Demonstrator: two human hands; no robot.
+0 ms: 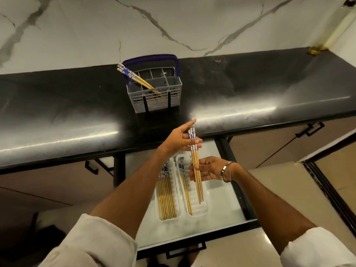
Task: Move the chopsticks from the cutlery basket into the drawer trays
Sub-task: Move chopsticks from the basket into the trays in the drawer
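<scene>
Both hands, left (179,138) and right (209,169), were clamped on my held chopsticks (196,166) above the right tray (202,207) in the drawer (221,224); others remained in the cutlery basket (154,91).

Dim, warm light — glare streaks countertop (77,135).

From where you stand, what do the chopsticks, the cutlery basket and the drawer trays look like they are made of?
The chopsticks look like bamboo or wood: matte tan shafts, with blue-and-white patterned tops, probably printed or lacquered. The cutlery basket looks like grey moulded plastic, going by its slotted grid walls, with a dark blue handle. The drawer trays seem to be white plastic with ribbed floors and rounded corners, slightly glossy.
</scene>
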